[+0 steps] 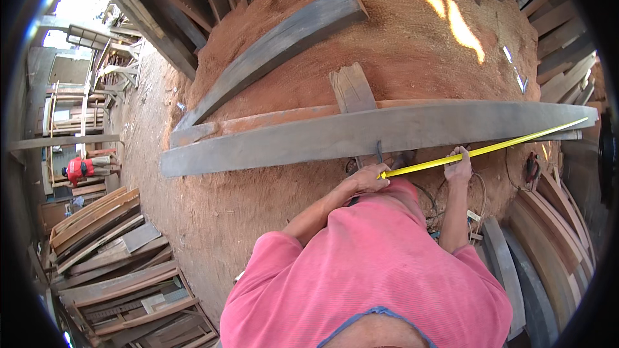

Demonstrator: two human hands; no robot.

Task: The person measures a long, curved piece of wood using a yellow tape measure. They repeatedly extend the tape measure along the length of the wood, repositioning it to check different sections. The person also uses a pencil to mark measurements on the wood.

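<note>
A long grey wooden beam lies crosswise in front of me, its upper edge slightly bowed. My left hand is closed around the near end of a yellow tape measure, by my waist; the fingers hide most of what it grips there. The drawn-out blade slants up to the right and reaches the beam's right end. Farther along, my right hand holds the blade between thumb and fingers. Under the beam's middle, a wooden block sticks out on the far side.
A curved timber rests on the reddish sawdust heap beyond the beam. Curved boards are stacked at my right, near cables on the ground. Lumber piles stand left. A person in red is farther off.
</note>
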